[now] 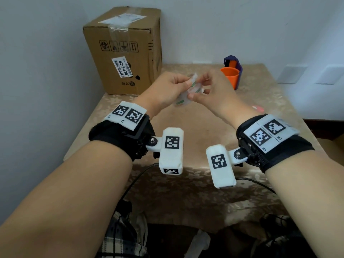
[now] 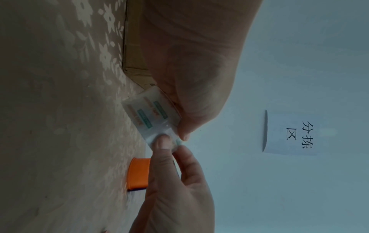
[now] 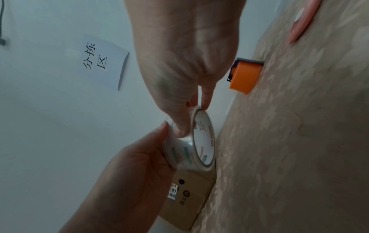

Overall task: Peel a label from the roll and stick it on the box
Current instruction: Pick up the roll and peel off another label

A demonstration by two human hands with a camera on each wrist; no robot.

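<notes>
Both hands are clamped on the roll point(image 1: 188, 94), held in the air above the table point(image 1: 260, 101), in front of the box point(image 1: 128, 53) and to its right. The left hand point(image 1: 167, 88) wraps the roll from below, thumb on its outer face. The right hand point(image 1: 216, 92) pinches the upper edge, thumb point(image 2: 162, 141) pressed flat on the outer face and a fingertip at the rim.

The roll is a glossy, translucent whitish ring with a white inner core; green and orange bars with small print run round it.

The box is brown corrugated cardboard, upright, sealed with clear tape, with a white printed sticker point(image 1: 122, 67) on its front and a paper slip on top. It stands at the table's far left corner.

Right of the box sits a smooth orange cup point(image 1: 230, 77) against a purple holder point(image 1: 233, 62). The tablecloth is beige with a pale woven flower pattern. On the wall above the box hangs a paper sign point(image 2: 289, 134) with black characters.
</notes>
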